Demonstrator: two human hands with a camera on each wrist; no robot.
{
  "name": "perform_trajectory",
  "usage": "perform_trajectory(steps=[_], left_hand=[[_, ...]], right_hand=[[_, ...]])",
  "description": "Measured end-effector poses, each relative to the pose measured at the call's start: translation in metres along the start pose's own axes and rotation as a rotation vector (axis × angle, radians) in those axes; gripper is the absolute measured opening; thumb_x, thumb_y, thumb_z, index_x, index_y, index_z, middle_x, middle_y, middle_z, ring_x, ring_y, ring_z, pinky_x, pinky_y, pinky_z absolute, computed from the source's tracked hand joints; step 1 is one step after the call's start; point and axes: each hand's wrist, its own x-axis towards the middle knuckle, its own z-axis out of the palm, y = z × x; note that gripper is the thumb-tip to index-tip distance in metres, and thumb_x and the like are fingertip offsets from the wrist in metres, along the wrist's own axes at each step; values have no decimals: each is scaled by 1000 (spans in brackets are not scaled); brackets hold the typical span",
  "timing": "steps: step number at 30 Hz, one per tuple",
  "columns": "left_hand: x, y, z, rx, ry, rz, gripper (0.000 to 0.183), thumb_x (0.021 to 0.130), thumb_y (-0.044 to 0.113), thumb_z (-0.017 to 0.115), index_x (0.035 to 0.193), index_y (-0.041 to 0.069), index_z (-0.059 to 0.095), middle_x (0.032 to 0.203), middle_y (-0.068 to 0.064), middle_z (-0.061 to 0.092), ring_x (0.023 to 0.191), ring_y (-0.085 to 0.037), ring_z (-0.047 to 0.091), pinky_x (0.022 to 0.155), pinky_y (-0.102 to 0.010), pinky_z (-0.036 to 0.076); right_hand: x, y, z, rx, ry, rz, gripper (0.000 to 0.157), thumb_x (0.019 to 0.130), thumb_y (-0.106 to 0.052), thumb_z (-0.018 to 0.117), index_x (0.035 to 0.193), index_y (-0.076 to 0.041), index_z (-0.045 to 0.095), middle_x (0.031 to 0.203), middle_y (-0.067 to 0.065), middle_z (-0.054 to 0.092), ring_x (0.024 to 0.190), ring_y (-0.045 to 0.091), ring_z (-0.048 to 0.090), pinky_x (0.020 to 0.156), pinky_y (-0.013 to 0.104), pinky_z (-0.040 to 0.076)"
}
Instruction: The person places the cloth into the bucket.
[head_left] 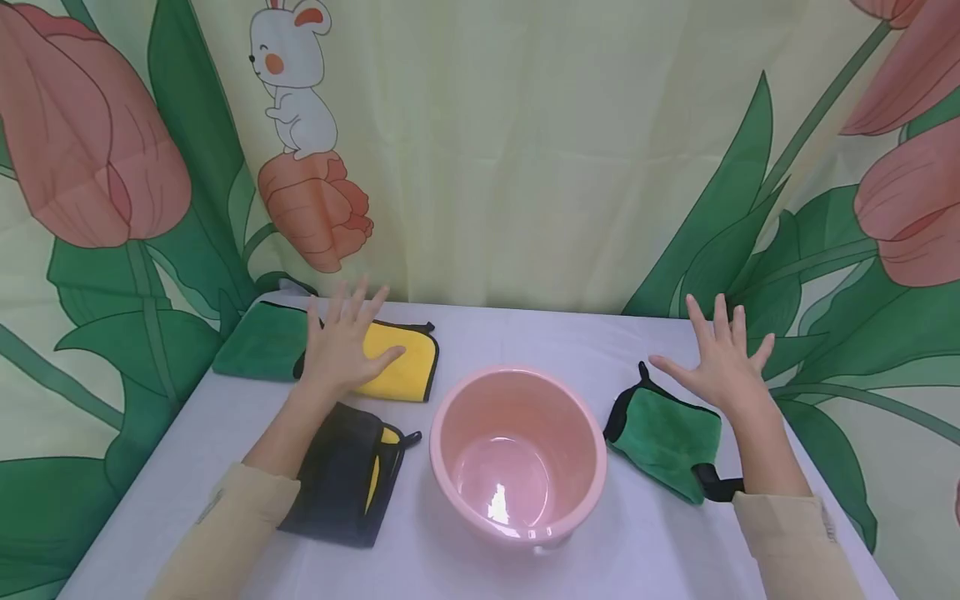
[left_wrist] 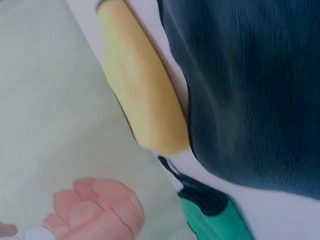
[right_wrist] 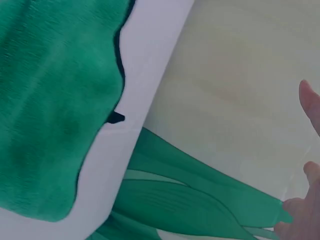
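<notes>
My left hand (head_left: 339, 346) is spread wide with straight fingers, in front of a green folded towel (head_left: 262, 342) and a yellow folded towel (head_left: 401, 362) at the back left. Under that wrist lies a dark folded towel (head_left: 337, 475) with yellow showing at its edge; it fills much of the left wrist view (left_wrist: 255, 90). My right hand (head_left: 722, 367) also has its fingers fanned out and holds nothing. Just left of it lies another green towel (head_left: 667, 433) with black trim, large in the right wrist view. Between the hands stands a pink glossy basin (head_left: 517, 379).
A white-covered table (head_left: 637, 550) carries everything. Right behind its back edge hangs a curtain (head_left: 510, 167) printed with tulips, leaves and a rabbit on a carrot. The inside bottom of the basin shows only pink surface and a light reflection.
</notes>
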Motion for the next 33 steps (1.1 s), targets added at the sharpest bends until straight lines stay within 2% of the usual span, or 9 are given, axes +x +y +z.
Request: perform_trajectory(steps=[2, 5, 10, 14, 18, 24, 29, 33], left_hand=[[-5, 7, -4, -74, 32, 28, 86, 76, 59, 55, 146, 23, 21, 152, -9, 15, 138, -33, 7, 104, -63, 1], [-13, 19, -8, -250, 63, 33, 82, 75, 51, 62, 143, 18, 29, 148, -9, 27, 135, -32, 20, 104, -63, 11], [-30, 37, -10, -604, 84, -33, 73, 74, 34, 71, 137, 12, 40, 138, -9, 43, 127, -30, 36, 98, -62, 28], [-40, 48, -10, -831, 60, -92, 67, 76, 26, 73, 134, 10, 43, 132, -10, 49, 120, -29, 45, 94, -54, 39], [-47, 55, -10, -973, -19, -185, 67, 76, 26, 74, 134, 11, 43, 126, -12, 54, 111, -30, 54, 86, -44, 49], [-54, 65, -11, -1143, -173, -326, 63, 78, 27, 72, 132, 13, 43, 121, -14, 56, 102, -28, 61, 77, -36, 53], [-60, 72, -10, -1262, -283, -437, 62, 79, 23, 71, 133, 12, 42, 118, -18, 57, 100, -29, 62, 76, -35, 53], [-63, 76, -11, -1302, -355, -510, 61, 79, 23, 71, 132, 13, 43, 116, -17, 59, 94, -27, 64, 77, -37, 53]], right_hand=[[-6, 2, 6, -2, 11, -9, 102, 77, -66, 52, 147, -21, -7, 148, 23, -15, 132, 41, -22, 87, 73, -18], [-16, 4, 16, -2, 29, -23, 103, 76, -66, 54, 147, -22, -5, 149, 23, -12, 133, 42, -19, 88, 74, -16], [-31, 2, 34, 9, 36, -45, 103, 75, -65, 56, 147, -22, -4, 150, 23, -8, 135, 43, -13, 90, 73, -14], [-41, 1, 47, 12, 27, -44, 103, 74, -64, 58, 147, -23, -3, 150, 24, -5, 135, 45, -9, 91, 74, -11], [-47, 1, 62, 12, 14, -39, 104, 74, -64, 58, 147, -24, -2, 150, 24, -2, 135, 45, -7, 91, 75, -9], [-57, 4, 83, 20, -22, -36, 106, 72, -64, 61, 148, -22, 1, 148, 27, 4, 133, 49, 3, 91, 76, -5], [-62, 5, 95, 3, -55, -36, 104, 71, -65, 60, 148, -21, 5, 146, 29, 12, 129, 52, 14, 90, 77, 2], [-64, 5, 101, -23, -91, -32, 103, 71, -67, 58, 148, -22, 6, 144, 29, 18, 127, 51, 19, 91, 76, 5]])
